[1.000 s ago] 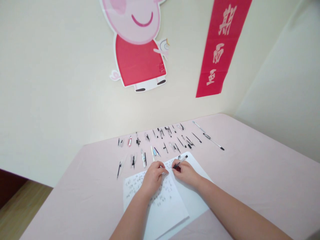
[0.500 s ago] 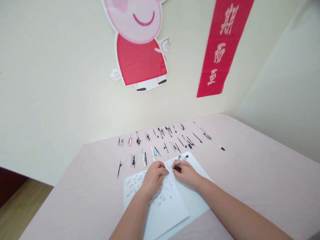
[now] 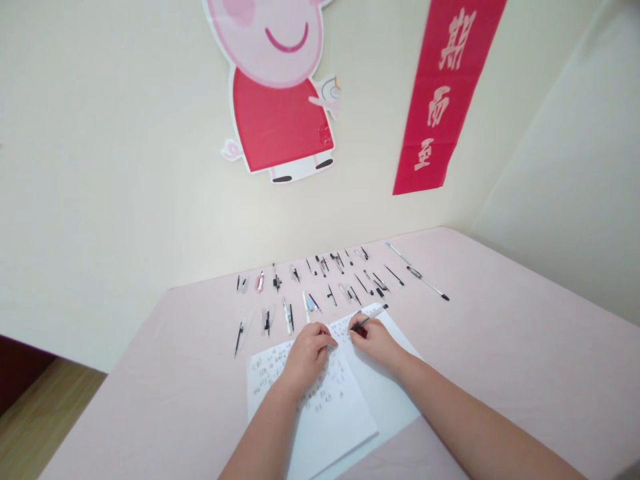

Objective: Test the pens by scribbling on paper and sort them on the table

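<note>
My right hand (image 3: 373, 340) pinches a black-and-clear pen (image 3: 374, 315), whose writing end is down by the upper part of the right page (image 3: 387, 387). Several rows of handwriting run across the top of that page, close to my fingers. My left hand (image 3: 311, 350) rests on the inner upper part of the left page (image 3: 333, 433), fingers bent, with a small gap between thumb and forefinger. Dark handwritten characters cover the upper half of this page, partly hidden under my left hand and forearm.
Beyond the paper, rows of taken-apart pens (image 3: 327, 263) and refills lie across the pink tabletop (image 3: 500, 373). A longer clear pen (image 3: 427, 283) lies to the right. Behind the table, the wall carries a cartoon pig cutout (image 3: 280, 123) and a red banner (image 3: 440, 100).
My right hand has shifted slightly to the right across the page, and the pen in it leans further over to the right. The left hand keeps its place.
</note>
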The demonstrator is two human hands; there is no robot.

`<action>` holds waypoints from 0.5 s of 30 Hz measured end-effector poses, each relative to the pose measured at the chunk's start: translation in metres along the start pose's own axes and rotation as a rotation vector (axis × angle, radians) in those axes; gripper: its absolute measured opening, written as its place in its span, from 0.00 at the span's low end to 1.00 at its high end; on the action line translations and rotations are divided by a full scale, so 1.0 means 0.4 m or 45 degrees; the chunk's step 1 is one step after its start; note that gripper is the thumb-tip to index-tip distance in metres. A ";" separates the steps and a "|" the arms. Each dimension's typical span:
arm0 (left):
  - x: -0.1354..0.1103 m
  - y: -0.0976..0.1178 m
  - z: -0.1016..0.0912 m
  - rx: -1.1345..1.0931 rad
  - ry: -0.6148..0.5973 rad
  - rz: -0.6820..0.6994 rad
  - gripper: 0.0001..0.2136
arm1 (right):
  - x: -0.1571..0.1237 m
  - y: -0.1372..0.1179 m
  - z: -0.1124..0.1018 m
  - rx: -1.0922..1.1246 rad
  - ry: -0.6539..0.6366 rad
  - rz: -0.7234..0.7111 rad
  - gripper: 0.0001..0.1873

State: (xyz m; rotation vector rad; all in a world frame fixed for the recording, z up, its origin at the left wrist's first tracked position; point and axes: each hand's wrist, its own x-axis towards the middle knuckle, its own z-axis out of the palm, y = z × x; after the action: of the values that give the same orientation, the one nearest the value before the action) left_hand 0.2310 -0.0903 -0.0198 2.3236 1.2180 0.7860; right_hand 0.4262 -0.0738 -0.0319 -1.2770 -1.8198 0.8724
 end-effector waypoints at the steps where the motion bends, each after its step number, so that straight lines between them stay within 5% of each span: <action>1: 0.000 0.001 0.000 -0.001 0.005 -0.003 0.18 | 0.002 0.004 -0.001 0.031 0.014 0.009 0.04; 9: -0.002 0.012 -0.006 -0.013 0.067 -0.053 0.09 | 0.007 0.001 -0.005 0.158 0.023 0.048 0.03; 15: 0.003 0.015 -0.012 -0.075 0.106 -0.108 0.16 | 0.011 0.008 -0.006 0.164 0.046 0.061 0.03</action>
State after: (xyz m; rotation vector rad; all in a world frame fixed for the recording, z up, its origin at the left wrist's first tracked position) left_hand 0.2321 -0.0922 -0.0122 2.1967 1.3013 0.8844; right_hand 0.4286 -0.0686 -0.0326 -1.2513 -1.6827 0.9703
